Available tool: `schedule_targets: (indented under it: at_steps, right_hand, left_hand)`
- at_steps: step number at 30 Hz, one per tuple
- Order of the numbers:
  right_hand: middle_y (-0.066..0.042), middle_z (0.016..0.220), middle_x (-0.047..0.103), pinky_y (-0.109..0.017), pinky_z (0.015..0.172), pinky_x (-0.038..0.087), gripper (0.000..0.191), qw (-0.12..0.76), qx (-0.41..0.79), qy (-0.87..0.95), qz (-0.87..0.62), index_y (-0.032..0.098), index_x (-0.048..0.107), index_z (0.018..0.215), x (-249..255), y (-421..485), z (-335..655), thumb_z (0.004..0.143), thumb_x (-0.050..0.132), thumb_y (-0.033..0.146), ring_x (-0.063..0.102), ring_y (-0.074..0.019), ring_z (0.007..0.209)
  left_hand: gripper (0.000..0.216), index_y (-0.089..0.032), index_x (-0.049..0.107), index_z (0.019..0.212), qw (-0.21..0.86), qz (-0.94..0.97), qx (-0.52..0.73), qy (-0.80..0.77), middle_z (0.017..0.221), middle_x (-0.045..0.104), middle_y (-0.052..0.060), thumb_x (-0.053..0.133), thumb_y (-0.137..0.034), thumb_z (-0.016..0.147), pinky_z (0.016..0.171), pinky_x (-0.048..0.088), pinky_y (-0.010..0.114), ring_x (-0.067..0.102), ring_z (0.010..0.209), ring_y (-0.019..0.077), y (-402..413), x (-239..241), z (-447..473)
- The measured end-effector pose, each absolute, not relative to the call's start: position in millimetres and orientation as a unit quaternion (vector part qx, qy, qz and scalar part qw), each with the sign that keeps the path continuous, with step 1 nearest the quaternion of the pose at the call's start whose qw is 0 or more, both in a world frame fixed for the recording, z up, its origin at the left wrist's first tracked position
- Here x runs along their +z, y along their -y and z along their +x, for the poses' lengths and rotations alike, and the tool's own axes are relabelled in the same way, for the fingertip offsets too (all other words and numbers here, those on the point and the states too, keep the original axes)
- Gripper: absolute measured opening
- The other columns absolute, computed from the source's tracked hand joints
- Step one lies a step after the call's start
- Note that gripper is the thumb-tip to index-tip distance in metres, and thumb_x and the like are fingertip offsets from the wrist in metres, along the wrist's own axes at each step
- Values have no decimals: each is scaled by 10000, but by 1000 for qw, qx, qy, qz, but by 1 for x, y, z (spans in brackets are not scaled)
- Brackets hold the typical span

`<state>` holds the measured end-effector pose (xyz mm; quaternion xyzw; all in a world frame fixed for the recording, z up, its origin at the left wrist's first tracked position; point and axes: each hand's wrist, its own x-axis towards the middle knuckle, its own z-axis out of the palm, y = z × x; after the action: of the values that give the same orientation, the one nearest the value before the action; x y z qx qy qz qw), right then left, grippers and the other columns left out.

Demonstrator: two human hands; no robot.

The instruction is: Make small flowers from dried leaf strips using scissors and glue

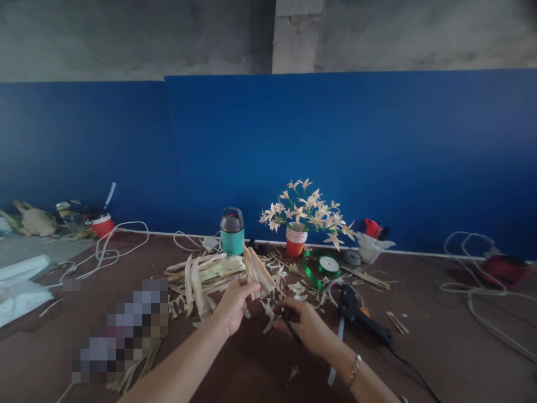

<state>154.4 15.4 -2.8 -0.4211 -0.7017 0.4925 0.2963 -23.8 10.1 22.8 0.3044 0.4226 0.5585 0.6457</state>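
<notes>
My left hand (237, 302) pinches a folded, pale dried husk piece (259, 274) near its lower edge. The husk stands up from my fingers, its narrow end pointing away from me. Just to the right, my right hand (304, 322) is closed around a slim black tool (289, 326); its front end is close to the husk's lower right corner, and I cannot make out its exact kind. Pale husk scraps (297, 290) lie behind both hands. A black glue gun (363, 316) rests right of my right hand.
Dried husk strips (201, 274) are piled at left. Behind stand a teal container (232, 238), red paper cups (296, 242) holding pale flowers (314, 210), and a green ribbon roll (329, 266). White cables (104, 257) run at left, others at right. A blue panel (293, 134) borders the table.
</notes>
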Motion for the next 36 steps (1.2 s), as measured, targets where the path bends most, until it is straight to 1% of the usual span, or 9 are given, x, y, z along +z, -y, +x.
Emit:
schedule_targets:
  at_steps: [5, 12, 17, 23, 26, 31, 36]
  right_hand:
    - [27, 628, 549, -202, 510, 334, 310, 306, 509, 690, -415, 138, 656, 866, -2, -13, 152, 644, 733, 340, 444, -105, 570]
    - [22, 639, 555, -208, 536, 363, 317, 308, 498, 692, -421, 136, 658, 846, 2, -13, 151, 637, 732, 361, 460, -114, 593]
    - [41, 593, 516, -206, 516, 354, 327, 317, 499, 689, -419, 138, 655, 840, 1, -12, 149, 630, 735, 377, 429, -102, 552]
    - [31, 612, 528, -212, 517, 357, 338, 328, 516, 672, -418, 143, 639, 821, 3, -9, 146, 617, 740, 394, 446, -111, 569]
    - [25, 633, 541, -217, 532, 358, 334, 331, 522, 671, -410, 145, 633, 824, 3, -10, 146, 617, 743, 383, 462, -118, 590]
    - [34, 626, 523, -215, 529, 340, 326, 337, 524, 669, -406, 142, 621, 814, -1, -11, 147, 622, 746, 374, 441, -106, 576]
    - [51, 579, 495, -194, 459, 294, 374, 327, 565, 640, -406, 141, 612, 821, 0, -11, 149, 606, 753, 412, 384, -78, 510]
  left_hand:
    - [183, -112, 659, 666, 650, 294, 565, -416, 543, 647, 26, 732, -229, 545, 466, 473, 245, 577, 462, 133, -10, 21, -22]
    - [186, -109, 669, 683, 659, 298, 560, -404, 567, 664, 28, 737, -221, 551, 467, 471, 243, 585, 477, 135, -8, 21, -22]
    - [188, -110, 670, 696, 658, 289, 563, -407, 604, 675, 32, 737, -221, 560, 482, 469, 241, 593, 516, 138, -8, 19, -20]
    - [188, -113, 689, 733, 666, 273, 571, -395, 670, 699, 46, 730, -202, 573, 563, 468, 243, 618, 608, 152, -7, 14, -16]
    - [161, -113, 695, 732, 667, 280, 569, -392, 646, 694, 39, 713, -205, 601, 545, 451, 239, 608, 594, 154, -7, 14, -16]
    - [177, -111, 687, 732, 674, 282, 565, -384, 637, 685, 42, 723, -203, 586, 564, 457, 248, 604, 580, 146, -7, 14, -16]
    - [215, -125, 657, 720, 655, 300, 564, -404, 618, 663, 24, 750, -256, 577, 523, 438, 236, 584, 530, 129, -7, 21, -19]
